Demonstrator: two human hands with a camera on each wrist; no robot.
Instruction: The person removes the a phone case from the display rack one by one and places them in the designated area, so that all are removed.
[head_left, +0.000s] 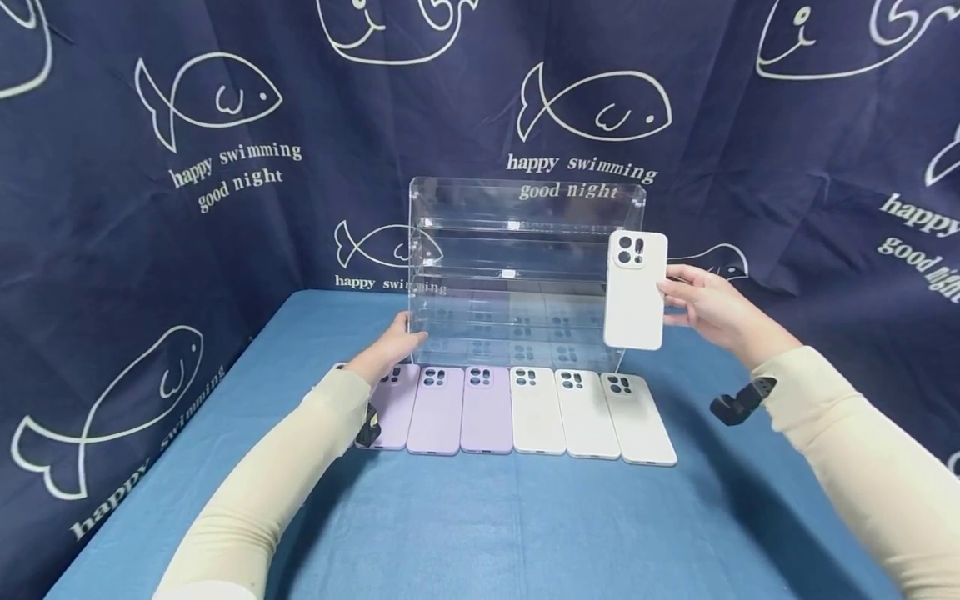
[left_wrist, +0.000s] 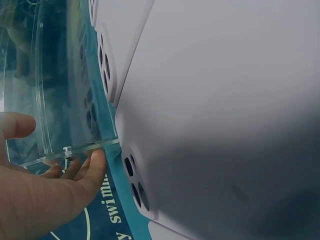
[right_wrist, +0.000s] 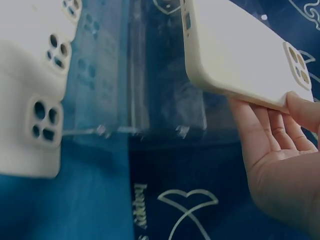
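Observation:
My right hand [head_left: 708, 304] holds a white phone case [head_left: 634, 292] by its right edge, upright in front of the right end of a clear acrylic display rack [head_left: 525, 250]. In the right wrist view, the thumb lies on the face of the case and the fingers are behind it. My left hand [head_left: 390, 346] grips the rack's left side panel; in the left wrist view its thumb is inside the panel and its fingers [left_wrist: 97, 165] lie along the outside. In front of the rack lie purple phone cases [head_left: 435, 412] and white phone cases [head_left: 587, 414] in a row.
A blue cloth [head_left: 480, 525] covers the table. Behind it hangs a dark blue curtain [head_left: 360, 133] printed with white fish and lettering. The left sleeve [head_left: 277, 475] partly hides the leftmost purple cases. The rack's tiers are see-through, with the cases mirrored in its lower part.

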